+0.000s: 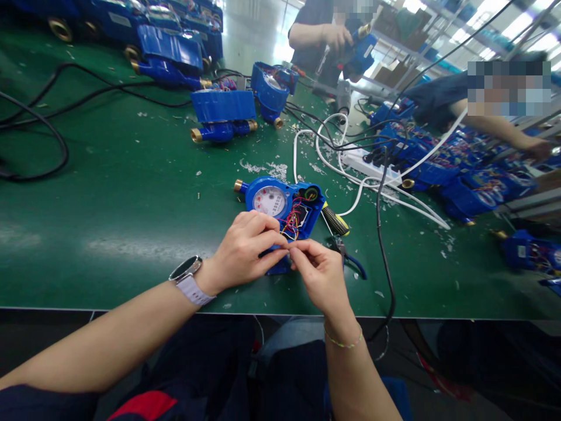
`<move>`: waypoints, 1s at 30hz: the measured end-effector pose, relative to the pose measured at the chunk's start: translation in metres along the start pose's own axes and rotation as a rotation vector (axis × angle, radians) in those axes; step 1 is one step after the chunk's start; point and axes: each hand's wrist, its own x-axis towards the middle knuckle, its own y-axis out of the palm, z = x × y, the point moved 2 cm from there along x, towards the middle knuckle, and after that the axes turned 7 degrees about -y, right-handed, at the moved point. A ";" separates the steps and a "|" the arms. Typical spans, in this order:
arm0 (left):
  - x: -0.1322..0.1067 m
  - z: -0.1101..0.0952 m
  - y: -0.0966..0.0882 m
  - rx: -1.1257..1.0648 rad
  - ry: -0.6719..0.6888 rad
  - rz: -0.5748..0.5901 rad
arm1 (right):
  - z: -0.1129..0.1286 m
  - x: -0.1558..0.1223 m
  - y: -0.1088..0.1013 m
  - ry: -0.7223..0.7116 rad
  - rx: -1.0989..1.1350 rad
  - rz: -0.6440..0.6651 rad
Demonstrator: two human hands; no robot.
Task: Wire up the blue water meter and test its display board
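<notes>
A blue water meter (270,200) lies on the green table in front of me, its round dial facing up and its side box uncovered. Thin red, yellow and white wires (293,222) spill from that box. My left hand (248,248) rests over the meter's near side, thumb and fingertips pinched together at the wire ends. Meeting it there, my right hand (319,272) is closed in a pinch too. The wires appear to run between both sets of fingertips, though the ends are too small to make out. A screwdriver (335,220) and blue-handled pliers (355,264) lie right of the meter.
More water meters (223,111) stand at the back and along the right. A white power strip (370,165) with looping cables lies right of centre; a black cable (381,234) hangs over the front edge. Plastic scraps (278,171) litter the table (109,234). Two co-workers are across it.
</notes>
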 end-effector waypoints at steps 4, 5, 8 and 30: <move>0.003 -0.001 0.001 0.050 0.027 -0.014 | 0.004 -0.001 0.001 -0.043 -0.049 0.019; 0.003 -0.001 0.001 0.062 0.045 -0.022 | 0.005 -0.001 0.000 -0.048 -0.054 0.024; 0.004 -0.003 0.001 0.107 0.096 -0.014 | 0.005 0.000 -0.001 -0.041 -0.059 0.035; 0.002 -0.004 0.011 -0.144 -0.106 0.218 | 0.006 0.001 -0.005 -0.152 -0.117 0.077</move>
